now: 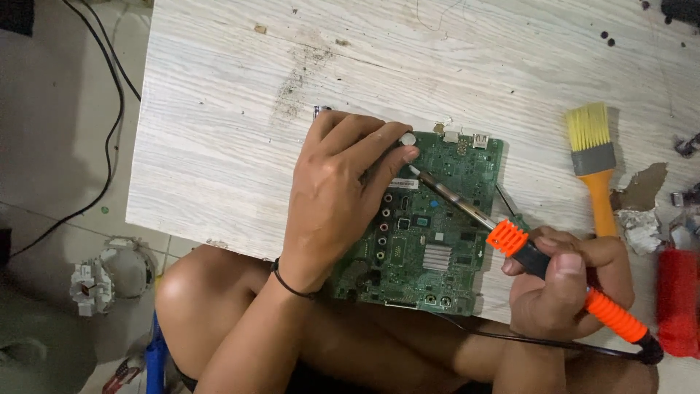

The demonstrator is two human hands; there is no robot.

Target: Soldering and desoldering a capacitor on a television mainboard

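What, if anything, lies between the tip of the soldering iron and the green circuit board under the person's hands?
Nothing visible. The right hand holds the soldering iron, whose tip reaches the circuit board near its top edge. The left hand rests on the board's left side, fingertips beside the tip, not under it.

Left hand [337, 191]: pressed flat on green circuit board [430, 233]
Right hand [565, 281]: grips orange-black soldering iron [532, 252], tip on board near left fingertips
Table [219, 109]: whitish wood
Brush [594, 164]: beside board, right
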